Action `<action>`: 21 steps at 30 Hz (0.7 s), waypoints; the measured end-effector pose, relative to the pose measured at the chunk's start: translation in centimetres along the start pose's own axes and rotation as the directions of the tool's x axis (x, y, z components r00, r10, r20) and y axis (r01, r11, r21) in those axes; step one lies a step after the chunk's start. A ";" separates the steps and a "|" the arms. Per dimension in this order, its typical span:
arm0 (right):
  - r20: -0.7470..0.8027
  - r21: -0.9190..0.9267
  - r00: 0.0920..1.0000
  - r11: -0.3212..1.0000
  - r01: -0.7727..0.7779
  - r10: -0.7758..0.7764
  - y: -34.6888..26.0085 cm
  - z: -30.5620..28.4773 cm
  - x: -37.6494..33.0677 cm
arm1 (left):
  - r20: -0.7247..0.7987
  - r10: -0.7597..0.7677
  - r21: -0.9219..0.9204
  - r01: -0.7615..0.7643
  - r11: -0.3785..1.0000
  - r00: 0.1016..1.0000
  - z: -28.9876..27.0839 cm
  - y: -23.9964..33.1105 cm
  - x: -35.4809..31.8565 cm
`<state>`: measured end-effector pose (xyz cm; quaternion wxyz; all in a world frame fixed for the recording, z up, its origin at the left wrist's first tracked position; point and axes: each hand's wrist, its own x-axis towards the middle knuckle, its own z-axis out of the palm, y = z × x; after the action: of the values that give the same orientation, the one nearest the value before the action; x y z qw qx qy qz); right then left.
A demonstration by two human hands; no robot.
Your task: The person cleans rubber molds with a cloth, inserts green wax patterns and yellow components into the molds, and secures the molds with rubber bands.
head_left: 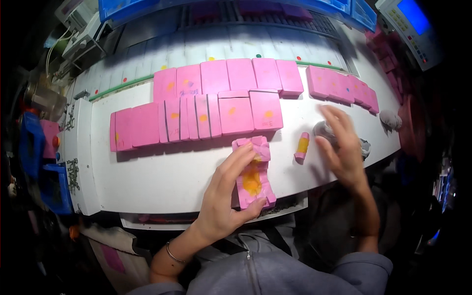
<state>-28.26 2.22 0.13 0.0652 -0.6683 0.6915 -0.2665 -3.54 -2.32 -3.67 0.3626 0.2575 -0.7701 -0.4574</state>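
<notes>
Item: my left hand [223, 199], fingers clasped on a pink mould [254, 172] at the desk's [162, 172] front edge. Right hand [341, 147], fingers spread, hovers over a jar [324, 130]; contents hidden.

Pink mould block [253, 172] with orange-yellow patch in its middle. Rows of pink slabs [216, 105], small orange dots on several. Small pink piece [302, 146] with orange band. White tabletop [162, 172]. Blue bins [123, 7] at top. Grey zipped top [275, 275].
</notes>
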 end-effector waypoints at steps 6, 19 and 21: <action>0.319 -0.307 0.945 0.951 0.032 0.072 3.7 -4.0 -4.1 | 0.099 -0.069 -0.111 0.080 0.991 0.993 -0.4 -0.4 0.8; 0.027 -0.365 0.765 0.706 0.607 -0.644 -7.1 0.1 -0.4 | 0.200 0.000 -0.042 0.009 0.999 0.980 -1.3 -1.3 0.9; 0.291 -0.310 0.697 0.624 0.717 -0.656 -6.7 1.8 -1.6 | 0.203 -0.045 -0.014 0.049 0.999 0.978 -1.4 -0.8 1.1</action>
<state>-21.30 3.48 1.23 -0.1281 -0.8977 0.4153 -0.0728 -3.07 -4.19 -3.63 0.2739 0.2242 -0.7922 -0.4971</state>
